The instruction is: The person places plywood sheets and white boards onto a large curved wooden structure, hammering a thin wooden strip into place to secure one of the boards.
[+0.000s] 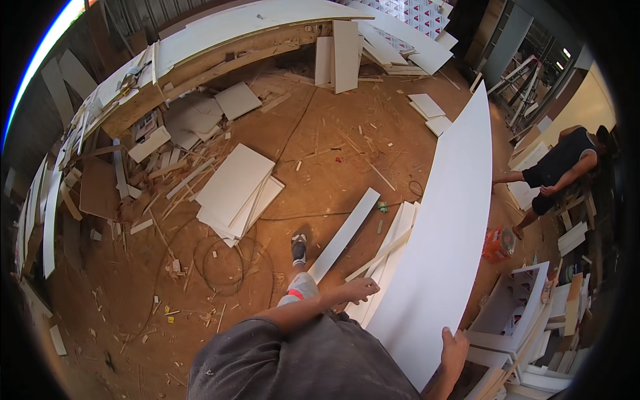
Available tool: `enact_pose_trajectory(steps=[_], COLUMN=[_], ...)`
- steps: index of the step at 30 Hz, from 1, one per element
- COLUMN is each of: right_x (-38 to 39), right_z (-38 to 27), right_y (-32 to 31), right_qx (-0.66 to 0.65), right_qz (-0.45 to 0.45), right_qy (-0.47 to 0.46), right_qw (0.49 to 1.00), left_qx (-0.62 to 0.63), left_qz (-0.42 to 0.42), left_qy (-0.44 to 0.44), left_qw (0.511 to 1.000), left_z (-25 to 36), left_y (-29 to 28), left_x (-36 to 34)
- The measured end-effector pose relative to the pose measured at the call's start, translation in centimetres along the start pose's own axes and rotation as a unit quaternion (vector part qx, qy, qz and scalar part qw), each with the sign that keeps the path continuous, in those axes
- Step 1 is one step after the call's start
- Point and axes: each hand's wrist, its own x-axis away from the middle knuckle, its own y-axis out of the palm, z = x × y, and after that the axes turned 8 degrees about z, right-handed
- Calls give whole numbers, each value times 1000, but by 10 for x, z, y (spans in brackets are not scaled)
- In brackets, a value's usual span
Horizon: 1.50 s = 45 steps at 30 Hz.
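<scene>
One long white panel, smooth-faced, plain, slants from person's waist toward upper right, narrow boards showing along its left edge. Right hand clasps near end of right edge; left hand loosely curled by left edge, cannot tell whether holding anything. Orange bucket just beside right edge, co-worker past it. Wider brown floor leftward, wood scraps strewn, stacked boards beyond.
</scene>
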Motion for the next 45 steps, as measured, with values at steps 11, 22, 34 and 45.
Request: enact_pose_trajectory(steps=[11, 22, 34, 45], right_x=[-143, -258, -468, -647], right_z=[-391, -570, -742, -946], right_y=[25, 60, 95, 108], right_qx=[84, -7, -82, -64], right_qz=[-109, -7, 30, -64], right_qy=[31, -171, -368, -472], right_qw=[990, 985, 926, 877], left_qx=[8, 144, 226, 313], left_qz=[-161, -38, 128, 188], left_qy=[-11, 61, 189, 315], left_qw=[987, 987, 947, 876], left_z=[200, 355, 535, 688], left_y=[-275, -433, -588, -752], left_x=[-113, -181, -314, -408])
